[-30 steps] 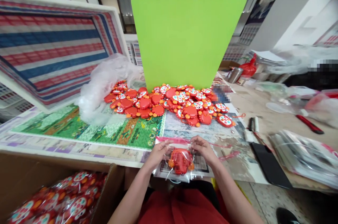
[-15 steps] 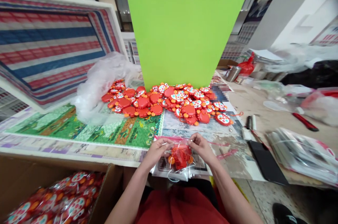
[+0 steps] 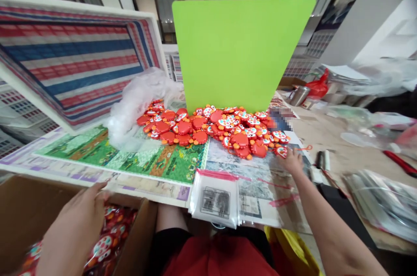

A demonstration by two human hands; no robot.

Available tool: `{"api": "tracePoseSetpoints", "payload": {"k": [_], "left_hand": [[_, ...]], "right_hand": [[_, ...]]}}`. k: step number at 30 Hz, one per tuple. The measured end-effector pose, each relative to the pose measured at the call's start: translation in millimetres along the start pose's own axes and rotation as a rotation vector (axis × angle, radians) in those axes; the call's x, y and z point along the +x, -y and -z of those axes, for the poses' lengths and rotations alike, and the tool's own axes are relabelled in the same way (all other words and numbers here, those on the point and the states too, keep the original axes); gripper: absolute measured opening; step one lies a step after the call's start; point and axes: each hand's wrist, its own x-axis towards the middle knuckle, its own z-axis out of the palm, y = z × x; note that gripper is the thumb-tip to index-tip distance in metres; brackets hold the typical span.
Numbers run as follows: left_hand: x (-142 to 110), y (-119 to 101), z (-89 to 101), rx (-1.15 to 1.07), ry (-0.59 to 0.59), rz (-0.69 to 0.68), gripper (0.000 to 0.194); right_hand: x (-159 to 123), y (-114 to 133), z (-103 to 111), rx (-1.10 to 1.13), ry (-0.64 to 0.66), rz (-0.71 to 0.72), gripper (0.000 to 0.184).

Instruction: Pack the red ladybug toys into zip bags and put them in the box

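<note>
My left hand is over the cardboard box at lower left, fingers stretched out and slightly blurred, holding nothing that I can see. Below it in the box lie several bagged red crab toys. My right hand reaches to the right end of the pile of loose crab toys, its fingers closed on one crab toy with a spotted face. A stack of clear plastic bags with pink top strips and dark print lies at the table's front edge.
A green board stands behind the pile. To the left are a tilted crate with striped lining and crumpled plastic film. On the right lie a black phone-like slab, bundled bags and a red-handled tool.
The bag holding a red crab toy has left my hands and the middle. My left hand has moved left over the box; my right has moved to the pile's right end.
</note>
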Motion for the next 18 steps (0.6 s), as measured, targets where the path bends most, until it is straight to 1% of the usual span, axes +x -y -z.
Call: {"api": "tracePoseSetpoints", "payload": {"k": [1, 2, 3, 5, 6, 7, 9, 11, 13, 15, 18], "left_hand": [[-2, -4, -8.1, 0.032, -0.023, -0.069, 0.034], [-3, -12, -21.3, 0.042, -0.042, -0.163, 0.034], [-5, -25, -38.0, 0.011, -0.030, -0.269, 0.034], [-9, -59, -76.5, -0.104, 0.096, -0.493, 0.031], [-12, -80, -95.4, -0.150, 0.193, -0.598, 0.030], [-16, -100, -113.1, -0.190, 0.282, -0.671, 0.029], [-25, -138, -143.3, -0.230, 0.424, -0.760, 0.028], [-32, -167, -167.8, -0.226, 0.474, -0.790, 0.025], [-37, -185, -188.0, -0.180, 0.455, -0.766, 0.020], [-40, -194, -204.3, -0.116, 0.414, -0.707, 0.016], [-43, -197, -220.5, -0.045, 0.359, -0.640, 0.016]], "right_hand": [[-3, -1, -4, -0.057, 0.022, -0.008, 0.069], [-9, 0, -7, -0.113, 0.027, -0.001, 0.067], [-17, 2, -10, -0.167, 0.011, 0.021, 0.064], [-36, 7, -12, -0.262, -0.061, 0.088, 0.060], [-46, 9, -11, -0.301, -0.100, 0.119, 0.058], [-55, 11, -9, -0.333, -0.128, 0.148, 0.056], [-71, 14, 0, -0.379, -0.151, 0.200, 0.052], [-83, 15, 10, -0.412, -0.135, 0.259, 0.050], [-91, 15, 21, -0.421, -0.103, 0.316, 0.050], [-95, 12, 30, -0.385, -0.060, 0.325, 0.052], [-95, 4, 39, -0.265, 0.030, 0.279, 0.056]]}}
